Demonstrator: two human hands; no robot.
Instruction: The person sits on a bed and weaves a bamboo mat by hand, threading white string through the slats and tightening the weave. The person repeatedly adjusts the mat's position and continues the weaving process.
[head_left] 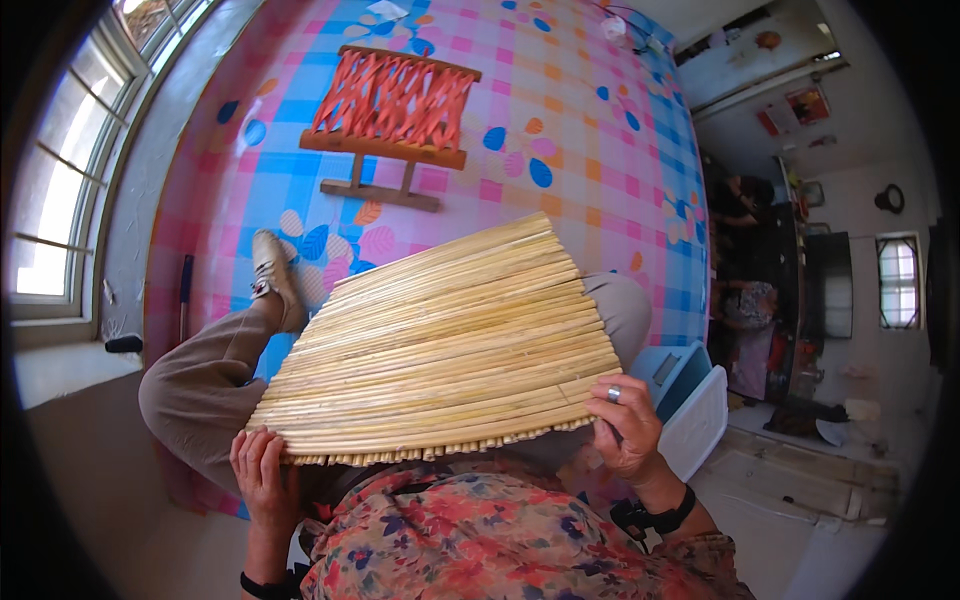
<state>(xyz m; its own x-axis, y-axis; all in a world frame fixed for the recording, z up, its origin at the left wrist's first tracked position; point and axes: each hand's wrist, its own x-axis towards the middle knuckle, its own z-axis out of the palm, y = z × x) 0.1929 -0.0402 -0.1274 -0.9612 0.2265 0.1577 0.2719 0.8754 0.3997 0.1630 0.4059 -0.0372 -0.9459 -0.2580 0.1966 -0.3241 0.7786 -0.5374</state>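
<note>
A mat of pale yellow stalks [440, 340], laid side by side in rows, spreads over my lap and crossed legs. Its near edge shows the round cut ends of several stalks. My left hand [262, 468] grips the near left corner, fingers curled over the top. At the near right corner my right hand [627, 425], with a ring on one finger, is closed on the mat's edge. Both thumbs are partly hidden. The mat's far side narrows and rests above my knees.
A small wooden stool [388, 165] with a seat of red woven strips lies ahead on the pink-and-blue checked sheet [560, 90]. To my right stand a blue-and-white plastic bin [695, 420] and its surroundings. A barred window [60, 200] is at left; other people [745, 300] are at far right.
</note>
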